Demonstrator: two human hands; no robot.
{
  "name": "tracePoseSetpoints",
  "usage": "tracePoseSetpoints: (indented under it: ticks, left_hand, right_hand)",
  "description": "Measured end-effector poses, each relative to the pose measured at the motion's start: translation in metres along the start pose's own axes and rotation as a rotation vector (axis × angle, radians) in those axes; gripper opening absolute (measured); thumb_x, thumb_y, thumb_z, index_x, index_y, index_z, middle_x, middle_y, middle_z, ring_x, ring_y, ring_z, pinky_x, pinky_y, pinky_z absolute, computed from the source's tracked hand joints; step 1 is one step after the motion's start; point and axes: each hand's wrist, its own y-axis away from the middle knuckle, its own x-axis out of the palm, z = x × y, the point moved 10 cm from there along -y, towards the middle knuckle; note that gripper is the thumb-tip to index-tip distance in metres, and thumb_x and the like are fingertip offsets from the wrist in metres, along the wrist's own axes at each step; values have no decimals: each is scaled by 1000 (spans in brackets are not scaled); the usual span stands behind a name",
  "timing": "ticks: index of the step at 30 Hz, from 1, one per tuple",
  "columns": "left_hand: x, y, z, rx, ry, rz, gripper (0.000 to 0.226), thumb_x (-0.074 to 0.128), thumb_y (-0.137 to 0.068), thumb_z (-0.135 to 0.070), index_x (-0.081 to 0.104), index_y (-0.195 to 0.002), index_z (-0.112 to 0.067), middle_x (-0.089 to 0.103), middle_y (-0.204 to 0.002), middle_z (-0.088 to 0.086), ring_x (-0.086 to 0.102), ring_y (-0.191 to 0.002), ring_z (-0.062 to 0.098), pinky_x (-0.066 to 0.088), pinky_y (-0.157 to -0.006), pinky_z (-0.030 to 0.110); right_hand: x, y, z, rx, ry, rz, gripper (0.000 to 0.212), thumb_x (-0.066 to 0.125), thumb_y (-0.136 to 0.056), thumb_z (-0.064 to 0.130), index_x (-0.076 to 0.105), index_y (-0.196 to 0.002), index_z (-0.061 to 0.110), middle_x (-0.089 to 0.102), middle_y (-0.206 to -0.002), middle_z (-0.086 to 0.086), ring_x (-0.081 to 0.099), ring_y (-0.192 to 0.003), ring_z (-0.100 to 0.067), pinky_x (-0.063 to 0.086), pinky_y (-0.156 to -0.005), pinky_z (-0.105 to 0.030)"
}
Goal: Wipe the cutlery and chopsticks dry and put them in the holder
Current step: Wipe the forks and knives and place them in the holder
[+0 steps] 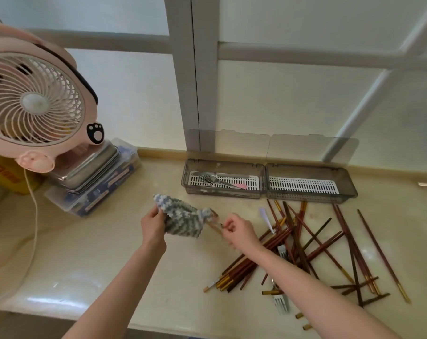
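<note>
My left hand point(153, 225) grips a grey and white knitted cloth point(183, 220) above the counter. My right hand point(239, 232) pinches the end of a small utensil point(214, 226) whose other end is wrapped in the cloth. Several brown chopsticks point(312, 243) lie scattered on the counter to the right, with a fork point(279, 300) among them near the front. The grey two-part holder point(266, 189) stands open at the back. Its left compartment holds several forks point(213, 179). Only a white grid lies in its right compartment point(305, 185).
A pink fan point(33, 104) sits at the left on stacked metal trays point(85, 165) and a clear plastic box point(97, 192), its cord point(35, 211) trailing down. A window frame rises behind the holder. The counter's front edge point(85, 311) lies near the bottom left.
</note>
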Motion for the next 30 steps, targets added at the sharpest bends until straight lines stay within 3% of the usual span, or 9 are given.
tracePoseSetpoints:
  ticks: [3,5,8,11,14,19,24,28,30]
  left_hand:
    - [9,1,3,-32,45,20,25,44,-98,-13,59,-117,-6,62,-100,10,59,-86,23,50,-67,28]
    - [19,2,2,-44,80,55,26,42,-98,-12,59,-115,-3,64,-91,8,60,-76,16,51,-62,23]
    - [29,3,-3,-45,164,64,23,42,-98,-12,60,-111,-5,66,-78,1,60,-72,12,52,-57,18]
    - [30,3,-12,-33,233,61,19,44,-97,-13,61,-102,-7,70,-61,-6,61,-72,13,53,-54,20]
    - [30,4,-18,-30,182,85,17,47,-96,-16,62,-89,-12,69,-74,5,61,-74,20,54,-60,28]
    - [59,19,-8,-35,57,257,13,49,-94,-14,61,-95,-8,65,-89,11,62,-82,26,53,-76,39]
    - [74,19,-7,47,-106,276,19,52,-81,10,61,-80,-6,63,-79,10,59,-84,28,48,-70,32]
    - [69,20,-9,20,-113,218,23,52,-75,18,60,-73,-3,63,-66,8,63,-64,24,50,-47,22]
    - [67,17,-11,-4,-86,187,22,52,-76,17,58,-70,-3,62,-64,9,61,-58,23,50,-46,23]
  right_hand:
    - [-26,-2,11,68,-516,-126,9,60,-89,1,62,-90,10,68,-84,-13,60,-51,-14,53,-49,-24]
    - [-33,-5,24,68,-661,-167,11,60,-89,1,66,-91,10,69,-82,-13,59,-52,-14,53,-51,-23]
    - [-52,-7,33,44,-687,-359,11,63,-87,6,68,-85,16,68,-79,-5,59,-61,-13,50,-56,-23]
    - [-80,-9,26,66,-468,-531,9,63,-87,10,68,-88,17,70,-87,0,65,-81,-13,52,-72,-25]
    - [-87,-14,17,105,-446,-409,10,62,-86,5,71,-90,10,70,-89,2,64,-86,-12,48,-71,-19]
    - [-59,6,59,-22,-613,-126,5,65,-86,10,68,-89,7,68,-78,-3,63,-69,-8,46,-67,-18]
    - [-20,17,79,-44,-547,-17,16,63,-84,0,61,-72,11,62,-67,-2,57,-58,-8,46,-54,-19]
    - [-14,19,75,1,-521,1,16,62,-82,-2,62,-71,11,65,-68,-4,61,-60,-9,50,-57,-19]
    - [-14,18,75,17,-490,24,16,61,-80,-2,62,-71,10,65,-67,-7,62,-62,-14,49,-61,-23]
